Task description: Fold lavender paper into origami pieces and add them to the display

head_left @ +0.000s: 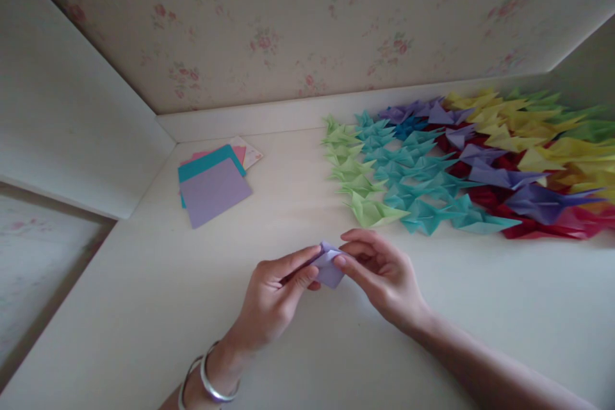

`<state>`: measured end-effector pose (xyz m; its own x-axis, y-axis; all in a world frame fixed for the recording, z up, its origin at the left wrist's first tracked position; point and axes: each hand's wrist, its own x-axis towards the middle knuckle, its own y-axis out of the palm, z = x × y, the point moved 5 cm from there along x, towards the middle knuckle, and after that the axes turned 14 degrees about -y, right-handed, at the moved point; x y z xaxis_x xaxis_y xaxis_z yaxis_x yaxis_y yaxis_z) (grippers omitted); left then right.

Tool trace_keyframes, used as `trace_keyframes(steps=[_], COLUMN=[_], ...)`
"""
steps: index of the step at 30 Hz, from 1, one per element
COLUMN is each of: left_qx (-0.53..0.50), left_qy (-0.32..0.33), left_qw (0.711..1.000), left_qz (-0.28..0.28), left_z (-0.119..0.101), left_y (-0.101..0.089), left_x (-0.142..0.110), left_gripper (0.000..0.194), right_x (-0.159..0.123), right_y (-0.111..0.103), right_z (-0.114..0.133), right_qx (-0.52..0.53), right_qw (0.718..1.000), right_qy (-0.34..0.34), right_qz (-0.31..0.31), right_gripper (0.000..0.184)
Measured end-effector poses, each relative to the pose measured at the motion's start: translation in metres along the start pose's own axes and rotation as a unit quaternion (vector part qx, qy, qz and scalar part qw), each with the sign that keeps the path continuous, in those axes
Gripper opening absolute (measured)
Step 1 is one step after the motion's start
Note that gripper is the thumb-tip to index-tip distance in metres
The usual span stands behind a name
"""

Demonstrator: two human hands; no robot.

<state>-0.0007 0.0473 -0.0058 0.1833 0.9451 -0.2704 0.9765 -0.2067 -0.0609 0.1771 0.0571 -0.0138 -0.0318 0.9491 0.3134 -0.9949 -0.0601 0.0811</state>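
A: Past your hands, the pale card (252, 152) bears small printed marks, too tiny to read. It pokes out from under your stack: lavender sheet (216, 191) on top, then teal sheet (205, 163), then pink sheet (239, 152).

B: Your left hand (270, 300) pinches the folded lavender paper (330, 271), thumb on its front, index finger along the upper left.

A: And your right hand (390, 275) lays its thumb on the paper's upper right; its other fingers curl loosely, with a gap between index and thumb. Whether any of them grips the back, I cannot tell.

B: The paper sits between your two hands, raised in front of you above the white tabletop (144, 307). It's small and layered, a corner pointing down, a fold standing up at the top.

A: Ahead to your right lie rows of folded paper figures (423, 173), green through teal, purple, red and yellow.
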Motion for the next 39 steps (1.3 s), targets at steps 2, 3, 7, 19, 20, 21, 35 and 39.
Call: trace_keyframes(steps=[2,3,7,19,20,21,35,39], left_qx=[-0.038,-0.049,-0.027,-0.02,-0.022,-0.025,-0.026,0.035], left_qy=[-0.011,-0.011,0.002,0.001,-0.01,-0.026,-0.123,-0.076], left_qw=[0.999,0.998,0.996,0.999,0.999,0.999,0.992,0.996], left_qz=[-0.02,-0.034,-0.08,-0.028,-0.026,-0.023,0.012,0.007], left_z=[0.003,0.003,0.0,-0.002,0.0,0.001,0.006,0.0], left_y=[-0.001,-0.002,-0.007,-0.003,-0.003,-0.003,0.006,0.005], left_x=[0.002,0.003,0.004,-0.004,-0.003,-0.003,0.005,0.005], left_gripper=[0.017,0.013,0.006,0.012,0.013,0.014,0.028,0.025], right_x=[0.0,0.0,0.003,-0.003,-0.004,-0.004,-0.007,-0.006], right_y=[-0.001,-0.002,-0.005,0.0,0.0,0.0,0.006,0.008], right_z=[-0.001,0.0,0.005,0.0,-0.001,-0.002,-0.003,-0.006], right_qx=[-0.002,-0.012,-0.065,0.003,0.012,0.016,-0.08,-0.062], right_qw=[1.0,1.0,0.996,0.999,0.999,0.999,0.996,0.996], right_qy=[-0.005,-0.014,-0.056,0.029,0.033,0.034,0.02,0.046], right_qz=[0.0,0.002,0.02,-0.019,-0.026,-0.028,0.042,0.049], right_gripper=[0.017,0.014,0.006,0.015,0.015,0.016,0.013,0.018])
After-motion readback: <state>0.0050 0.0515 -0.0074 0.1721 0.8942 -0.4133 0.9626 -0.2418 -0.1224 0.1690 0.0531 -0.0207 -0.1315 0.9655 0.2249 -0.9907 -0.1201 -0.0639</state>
